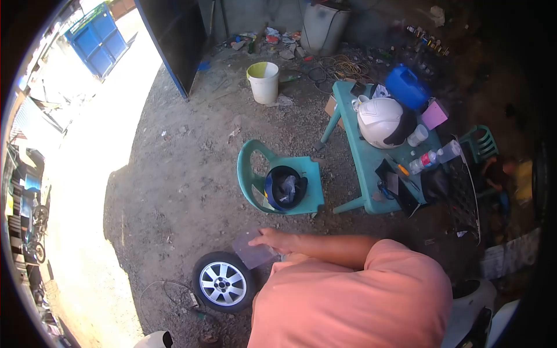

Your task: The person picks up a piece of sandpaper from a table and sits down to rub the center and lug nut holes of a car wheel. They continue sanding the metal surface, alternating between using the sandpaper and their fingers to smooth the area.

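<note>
My right hand [271, 238] reaches across in front of me, fingers closed on the upper edge of a flat, translucent greyish sheet [253, 254]. The sheet overlaps the upper right edge of a wheel [223, 283] in this view. That wheel has a black tyre and a silver multi-spoke rim, and lies flat on the ground. My left hand is out of sight, with my pink-shirted body filling the lower part of the view. Beyond the hand stands a green plastic chair [314, 180] with a dark helmet [285, 188] upturned on its seat.
A green table [362, 165] on the right holds a white helmet [380, 120], a blue jerrycan [407, 87], a bottle [423, 163] and a screwdriver [402, 169]. A white bucket [264, 87] stands farther back, near coiled cables [346, 69]. A dark metal door [173, 40] stands at the back left.
</note>
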Demonstrator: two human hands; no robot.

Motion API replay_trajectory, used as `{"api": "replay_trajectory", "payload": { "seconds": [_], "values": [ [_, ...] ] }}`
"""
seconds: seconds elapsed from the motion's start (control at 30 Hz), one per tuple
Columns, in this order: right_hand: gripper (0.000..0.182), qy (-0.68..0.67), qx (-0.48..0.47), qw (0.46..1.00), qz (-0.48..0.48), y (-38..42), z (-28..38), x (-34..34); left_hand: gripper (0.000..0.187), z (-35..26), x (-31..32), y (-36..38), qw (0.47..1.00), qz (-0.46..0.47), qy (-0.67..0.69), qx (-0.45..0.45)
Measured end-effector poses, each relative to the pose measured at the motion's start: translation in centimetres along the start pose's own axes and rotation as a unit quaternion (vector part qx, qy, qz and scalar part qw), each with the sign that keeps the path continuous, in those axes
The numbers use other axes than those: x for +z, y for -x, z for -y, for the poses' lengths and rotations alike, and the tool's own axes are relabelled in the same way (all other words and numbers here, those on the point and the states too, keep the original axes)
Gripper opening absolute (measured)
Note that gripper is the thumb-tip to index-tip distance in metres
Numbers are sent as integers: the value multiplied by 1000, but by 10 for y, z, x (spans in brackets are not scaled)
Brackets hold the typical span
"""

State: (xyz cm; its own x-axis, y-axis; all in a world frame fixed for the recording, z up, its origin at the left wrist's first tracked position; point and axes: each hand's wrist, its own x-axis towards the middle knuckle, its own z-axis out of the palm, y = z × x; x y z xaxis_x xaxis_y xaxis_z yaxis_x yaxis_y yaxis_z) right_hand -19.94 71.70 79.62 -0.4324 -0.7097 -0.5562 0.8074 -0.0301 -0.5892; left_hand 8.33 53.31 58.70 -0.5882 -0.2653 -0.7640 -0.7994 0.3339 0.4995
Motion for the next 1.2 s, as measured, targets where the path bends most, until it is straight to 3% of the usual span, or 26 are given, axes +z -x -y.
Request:
{"api": "replay_trajectory", "payload": {
  "seconds": [0.43, 0.7, 0.73, 0.77, 0.83, 0.87, 0.9, 1.07, 1.2],
  "values": [
    [43, -2, 2, 999, 46, -62, 43, -29, 44, -22, 12, -32, 997, -49, 22, -53],
    [41, 4, 57, 997, 60, -66, 41, -42, 43, 32, 28, -32, 993, -102, 50, -29],
    [40, -5, 58, 998, 35, -69, 38, -39, 43, 53, 34, -27, 991, -124, 50, -24],
    [40, -14, 70, 997, 14, -68, 37, -32, 40, -8, 17, 16, 991, -122, -32, -48],
    [38, -12, 108, 993, 39, -63, 48, -20, 45, -54, 0, 54, 990, -112, 21, -82],
    [37, -13, 105, 994, 32, -70, 39, -24, 49, -27, 14, 53, 989, -145, 18, -36],
    [37, -29, 118, 991, 57, -77, 30, -32, 57, -88, -14, 92, 971, -135, 157, -117],
    [39, -6, 158, 986, 45, -83, 13, -20, 58, -108, -39, 151, 970, -67, 152, -179],
    [40, 39, 188, 978, 80, -90, -5, 2, 60, -79, -25, 164, 960, -54, 218, -165]
  ]
}}
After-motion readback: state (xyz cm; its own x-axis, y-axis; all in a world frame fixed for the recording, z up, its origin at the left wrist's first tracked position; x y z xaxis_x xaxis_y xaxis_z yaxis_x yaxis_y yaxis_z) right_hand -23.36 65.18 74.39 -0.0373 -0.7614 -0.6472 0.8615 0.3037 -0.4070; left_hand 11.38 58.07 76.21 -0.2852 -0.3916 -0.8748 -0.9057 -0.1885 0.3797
